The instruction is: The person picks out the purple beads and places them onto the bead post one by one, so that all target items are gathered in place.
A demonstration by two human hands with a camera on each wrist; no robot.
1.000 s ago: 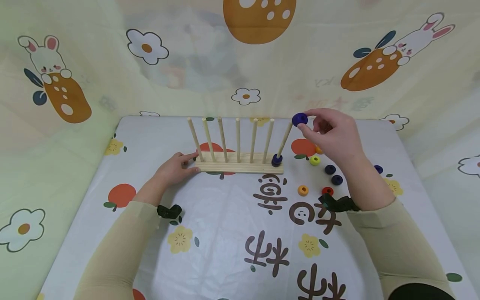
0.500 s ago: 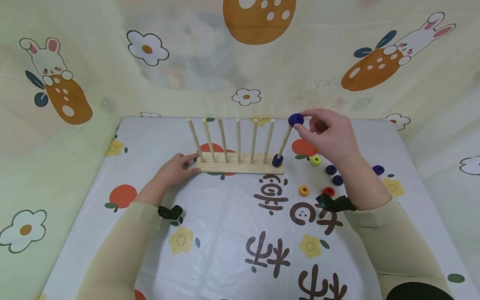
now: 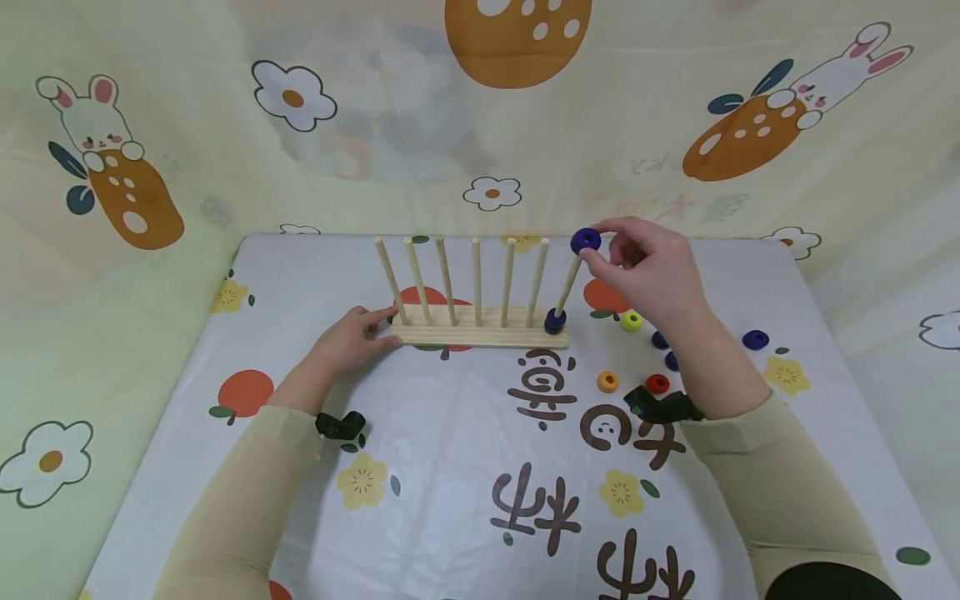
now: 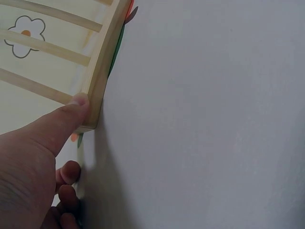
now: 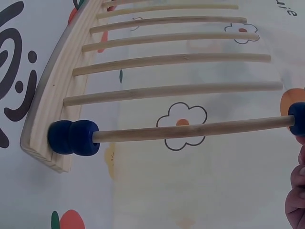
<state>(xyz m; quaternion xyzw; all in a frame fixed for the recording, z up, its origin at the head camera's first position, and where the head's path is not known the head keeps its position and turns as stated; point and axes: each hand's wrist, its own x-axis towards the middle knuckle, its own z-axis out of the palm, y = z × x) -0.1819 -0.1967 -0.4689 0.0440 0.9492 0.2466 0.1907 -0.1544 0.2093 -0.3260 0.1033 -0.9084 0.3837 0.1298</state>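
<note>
A wooden peg rack (image 3: 480,337) with a row of upright pegs stands on the table. My left hand (image 3: 347,340) grips its left end, the thumb (image 4: 71,112) pressing on the base in the left wrist view. Between thumb and forefinger my right hand (image 3: 656,271) pinches a blue bead (image 3: 576,243) at the top of the rightmost peg (image 5: 190,130). In the right wrist view the held bead (image 5: 299,119) sits right at the peg's tip, partly cut off by the frame edge. Two blue beads (image 5: 86,138) are stacked at the foot of that same peg; the other pegs are bare.
Right of the rack lie loose beads: a yellow-green bead (image 3: 631,321), an orange bead (image 3: 602,383), a red bead (image 3: 652,386) and several blue ones, including a blue bead (image 3: 756,340) farther right. My right forearm partly covers some. A printed cloth (image 3: 427,500) covers the table.
My right hand has moved slightly left, bringing the blue bead from beside the rightmost peg onto its tip. My left hand has stayed in place on the rack.
</note>
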